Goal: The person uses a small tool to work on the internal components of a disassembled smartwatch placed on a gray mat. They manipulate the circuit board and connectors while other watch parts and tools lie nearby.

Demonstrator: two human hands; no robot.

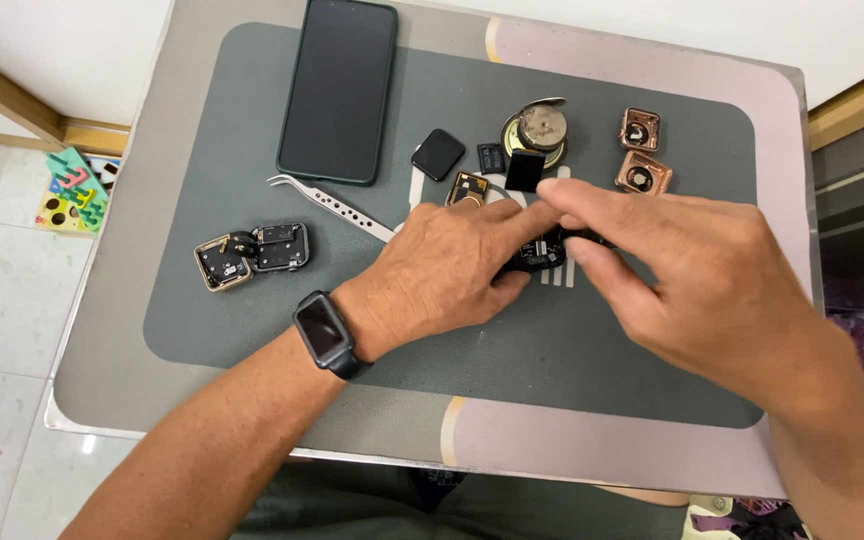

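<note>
Both hands meet over a small black watch body (537, 252) lying on the grey mat (232, 300) of the counter (112, 380), just below the round speaker-like part (537, 130). Left hand (442, 275) rests on the mat with its fingers (512, 225) curled around the near and left side of the body, pinning it. Right hand (692, 270) comes in from the right, thumb and forefinger nearly closed in a pinch at the body's upper right edge; whether they grip a part or only touch the case cannot be told. Judged step: working at the open or half-open watch body, steadying with one hand and picking with the other. The next move appears to call for a fine, light pull or placement without shifting the body. Below-left of the speaker part: a square black screen (438, 154), tweezers (332, 205), a dark phone (338, 90). Right of it: two copper-coloured cases (640, 150). Far left of it: two opened cases (252, 255). Hidden: most of the body under the fingers, and a gold-edged case (468, 187) partly behind the left knuckles. Right forearm is cut off at the frame edge.
</note>
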